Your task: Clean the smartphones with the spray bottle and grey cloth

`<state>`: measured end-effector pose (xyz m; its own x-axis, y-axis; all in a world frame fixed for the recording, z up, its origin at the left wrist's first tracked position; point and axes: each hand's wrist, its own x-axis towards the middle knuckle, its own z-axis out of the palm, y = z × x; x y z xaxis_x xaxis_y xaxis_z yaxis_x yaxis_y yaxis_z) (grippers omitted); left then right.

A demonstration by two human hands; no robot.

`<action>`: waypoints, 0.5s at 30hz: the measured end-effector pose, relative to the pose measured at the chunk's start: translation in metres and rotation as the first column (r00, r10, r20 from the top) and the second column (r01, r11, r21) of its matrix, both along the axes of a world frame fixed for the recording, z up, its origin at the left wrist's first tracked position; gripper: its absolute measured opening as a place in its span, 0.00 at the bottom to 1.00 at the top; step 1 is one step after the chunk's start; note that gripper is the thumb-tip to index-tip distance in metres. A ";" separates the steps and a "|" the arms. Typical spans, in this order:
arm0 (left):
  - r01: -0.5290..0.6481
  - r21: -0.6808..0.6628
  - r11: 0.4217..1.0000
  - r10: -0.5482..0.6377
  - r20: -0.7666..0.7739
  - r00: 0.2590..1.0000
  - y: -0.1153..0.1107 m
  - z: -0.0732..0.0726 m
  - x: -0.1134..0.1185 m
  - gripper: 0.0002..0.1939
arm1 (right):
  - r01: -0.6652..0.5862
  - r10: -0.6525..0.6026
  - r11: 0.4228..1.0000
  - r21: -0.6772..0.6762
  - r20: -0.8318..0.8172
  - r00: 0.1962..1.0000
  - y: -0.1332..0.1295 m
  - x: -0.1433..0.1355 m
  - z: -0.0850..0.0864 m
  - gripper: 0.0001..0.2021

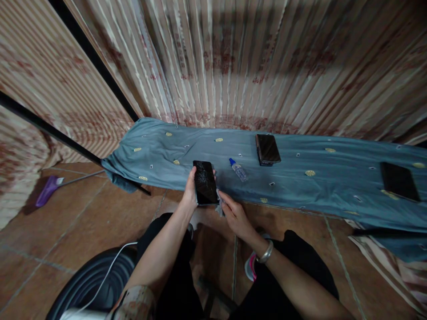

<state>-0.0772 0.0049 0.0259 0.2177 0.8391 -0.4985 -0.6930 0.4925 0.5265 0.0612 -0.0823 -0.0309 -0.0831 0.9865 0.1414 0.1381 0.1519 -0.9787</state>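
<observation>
My left hand [191,189] is closed around the left edge of a black smartphone [204,181], with fingertips showing at its far side. Pale marks, like smears or droplets, cover the upper part of its screen. In my right hand [236,216] a small grey cloth [220,205] is pinched, touching the phone's lower right edge. Beyond the hands, a clear bottle with a blue cap [238,170] lies on its side on the blue patterned cloth [287,178]. Farther back rests a small stack of dark phones [267,149].
Another dark flat device [399,181] lies at the right on the cloth. A striped curtain [213,66] hangs behind, with black poles [96,62] at left. A purple broom head [47,191] is on the tiled floor. Beside my leg stands a round black stool [100,275] with a white cable.
</observation>
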 end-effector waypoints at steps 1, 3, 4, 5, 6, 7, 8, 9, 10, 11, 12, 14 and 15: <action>0.012 0.003 1.000 -0.012 0.004 1.000 -0.001 -0.002 0.000 0.26 | 0.000 0.000 1.000 0.026 0.026 1.000 0.001 0.001 -0.001 0.20; 0.036 0.000 0.999 -0.036 0.007 0.999 -0.004 -0.004 0.002 0.25 | -0.008 0.000 0.996 0.084 0.096 0.995 0.003 0.003 -0.002 0.21; 0.050 -0.004 0.999 -0.050 0.003 0.999 -0.006 -0.006 0.003 0.25 | -0.018 0.003 0.994 0.112 0.137 0.991 0.004 0.005 -0.003 0.21; 0.061 -0.010 0.998 -0.061 -0.006 0.998 -0.009 -0.006 0.005 0.25 | -0.031 0.005 0.990 0.138 0.180 0.984 0.006 0.006 -0.003 0.22; 0.071 -0.017 0.997 -0.071 -0.018 0.997 -0.011 -0.007 0.006 0.24 | -0.042 0.005 0.986 0.160 0.225 0.974 0.007 0.007 -0.004 0.23; 0.074 -0.024 0.997 -0.075 -0.034 0.997 -0.013 -0.007 0.008 0.24 | -0.049 -0.001 0.982 0.180 0.269 0.963 0.008 0.007 -0.005 0.24; 0.074 -0.034 0.997 -0.076 -0.052 0.996 -0.016 -0.006 0.009 0.23 | -0.053 -0.011 0.979 0.198 0.311 0.950 0.009 0.007 -0.007 0.26; 0.068 -0.045 0.997 -0.071 -0.069 0.995 -0.018 -0.006 0.011 0.22 | -0.053 -0.026 0.975 0.216 0.349 0.937 0.010 0.007 -0.008 0.27; 0.059 -0.056 0.997 -0.064 -0.086 0.994 -0.020 -0.005 0.012 0.22 | -0.051 -0.045 0.971 0.235 0.384 0.922 0.011 0.007 -0.009 0.28; 0.052 -0.065 0.997 -0.058 -0.097 0.994 -0.022 -0.004 0.014 0.21 | -0.047 -0.065 0.966 0.255 0.413 0.909 0.013 0.006 -0.010 0.29; 0.050 -0.071 0.996 -0.057 -0.103 0.993 -0.024 -0.003 0.015 0.20 | -0.044 -0.084 0.961 0.274 0.437 0.896 0.014 0.006 -0.011 0.30; 0.053 -0.085 0.995 -0.062 -0.109 0.992 -0.027 -0.002 0.018 0.20 | -0.037 -0.118 0.950 0.309 0.469 0.875 0.018 0.006 -0.011 0.30; 0.057 -0.095 0.994 -0.068 -0.112 0.991 -0.029 -0.002 0.019 0.20 | -0.032 -0.134 0.946 0.322 0.477 0.869 0.021 0.007 -0.011 0.30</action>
